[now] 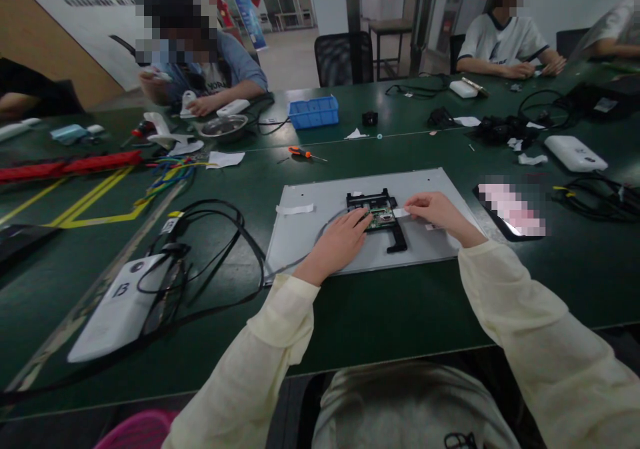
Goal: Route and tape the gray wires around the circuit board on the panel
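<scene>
A black plastic frame (398,238) with a green circuit board (384,218) in it lies on a light grey panel (320,194). My left hand (341,241) rests over the board's left side, fingers stretched out and touching it. At the board's right edge, my right hand (434,210) pinches a small white strip (401,213) between thumb and finger; whether it is tape or paper I cannot tell. Another white strip (295,210) lies near the panel's left edge. A thin grey cable runs from the board's left side, partly behind my left hand.
A phone (515,212) lies right of the panel; a white power bank (120,309) with black cables stands left. Beyond are an orange screwdriver (306,154), a blue basket (314,112) and a metal bowl (223,128). Other people sit across the table.
</scene>
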### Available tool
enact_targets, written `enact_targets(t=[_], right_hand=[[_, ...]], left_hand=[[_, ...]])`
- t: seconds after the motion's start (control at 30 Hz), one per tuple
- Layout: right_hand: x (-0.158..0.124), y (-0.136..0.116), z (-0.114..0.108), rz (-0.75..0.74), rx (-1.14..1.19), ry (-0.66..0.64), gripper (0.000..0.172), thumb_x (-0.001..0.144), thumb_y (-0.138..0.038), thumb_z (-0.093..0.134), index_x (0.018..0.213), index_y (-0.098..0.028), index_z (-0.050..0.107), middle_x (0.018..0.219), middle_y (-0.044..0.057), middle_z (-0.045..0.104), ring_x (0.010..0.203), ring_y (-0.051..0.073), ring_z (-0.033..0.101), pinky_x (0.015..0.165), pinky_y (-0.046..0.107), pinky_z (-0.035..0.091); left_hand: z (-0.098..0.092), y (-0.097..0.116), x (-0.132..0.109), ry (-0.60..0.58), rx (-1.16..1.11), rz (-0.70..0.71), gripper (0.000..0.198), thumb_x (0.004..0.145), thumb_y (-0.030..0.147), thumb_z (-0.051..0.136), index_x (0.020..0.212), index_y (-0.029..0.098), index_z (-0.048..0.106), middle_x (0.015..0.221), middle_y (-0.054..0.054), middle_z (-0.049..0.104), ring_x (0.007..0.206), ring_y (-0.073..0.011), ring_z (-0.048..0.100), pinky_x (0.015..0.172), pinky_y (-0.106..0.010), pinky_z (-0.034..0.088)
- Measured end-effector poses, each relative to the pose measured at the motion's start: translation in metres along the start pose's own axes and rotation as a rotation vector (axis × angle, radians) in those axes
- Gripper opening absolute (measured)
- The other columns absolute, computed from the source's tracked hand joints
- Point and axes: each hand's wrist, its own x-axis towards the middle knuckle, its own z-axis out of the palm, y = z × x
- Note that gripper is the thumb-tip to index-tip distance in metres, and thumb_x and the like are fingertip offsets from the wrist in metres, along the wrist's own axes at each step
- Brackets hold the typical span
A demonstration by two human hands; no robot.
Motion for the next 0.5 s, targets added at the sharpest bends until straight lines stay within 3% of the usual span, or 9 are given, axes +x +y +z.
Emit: enact_targets(t=[0.17, 0.3, 0.5], right_hand=[[0.001, 0.005, 0.005, -0.085, -0.157, 0.044, 0.017, 0.075, -0.034, 0.066, 0.082, -0.019, 0.071, 0.065, 0.002, 0.068, 0.059, 0.016, 0.061, 0.055, 0.027, 0.042], [-0.003, -0.002, 0.008, -0.172, -0.263, 0.08, 0.011, 0.075, -0.029, 0.067, 0.078, -0.019, 0.07, 0.071, 0.003, 0.071, 0.067, 0.018, 0.065, 0.066, 0.029, 0.046], [-0.01, -0.011, 0.01, -0.247, -0.473, 0.117, 0.011, 0.077, -0.029, 0.066, 0.081, -0.019, 0.068, 0.081, 0.005, 0.07, 0.066, 0.017, 0.062, 0.068, 0.03, 0.045]], left_hand=[[-0.003, -0.001, 0.0, -0.031, 0.028, 0.023, 0.045, 0.096, 0.017, 0.034, 0.14, 0.011, 0.044, 0.15, -0.014, 0.039, 0.138, -0.0229, 0.037, 0.114, -0.039, 0.031], [-0.005, -0.001, 0.0, -0.033, 0.025, 0.023, 0.045, 0.097, 0.018, 0.032, 0.14, 0.011, 0.043, 0.151, -0.014, 0.038, 0.139, -0.0228, 0.035, 0.114, -0.039, 0.032], [-0.003, -0.002, -0.001, -0.015, -0.017, 0.008, 0.045, 0.097, 0.019, 0.033, 0.14, 0.014, 0.044, 0.15, -0.012, 0.04, 0.138, -0.0218, 0.037, 0.113, -0.039, 0.033]])
